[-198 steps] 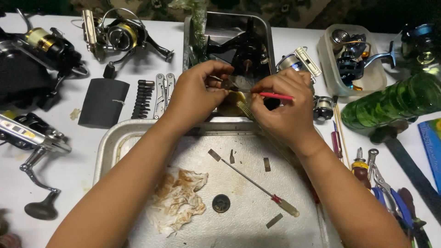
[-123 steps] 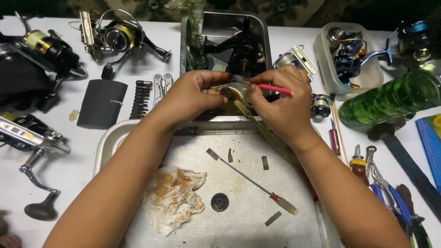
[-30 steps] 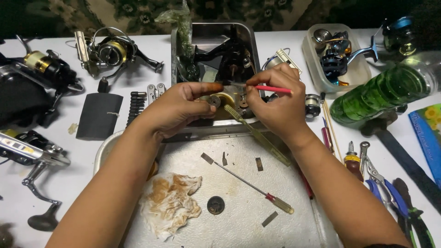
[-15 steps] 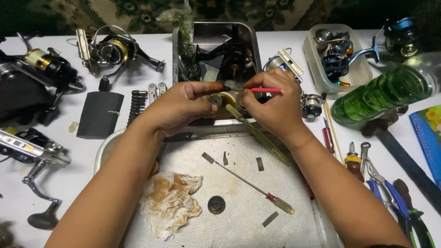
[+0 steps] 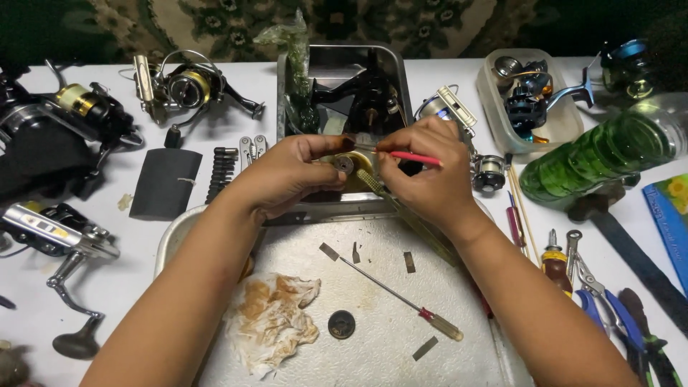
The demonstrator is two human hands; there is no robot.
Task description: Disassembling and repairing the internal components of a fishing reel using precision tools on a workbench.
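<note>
Fingers (image 5: 326, 147) of our left hand (image 5: 290, 175) pinch a small brass-coloured reel part (image 5: 351, 168), lifted over the near rim of the deep steel pan (image 5: 344, 61) so anything that drops lands in metal. Our right hand (image 5: 426, 179) grips a thin red-handled tool (image 5: 412, 156) pen-style, tip touching the part, probably for fine control. A yellowish brush (image 5: 380, 188) slants under that hand; we cannot tell whether it is held.

Head view, rest: big shallow tray (image 5: 459, 358) just below the wrists, holding a stained rag (image 5: 272, 322), a dark round disc (image 5: 341, 324) and a long screwdriver (image 5: 390, 290), all within easy reach. Spinning reels (image 5: 183, 86) lie to the left, a green bottle (image 5: 598, 154) and pliers (image 5: 609, 301) to the right, well apart from the work.
</note>
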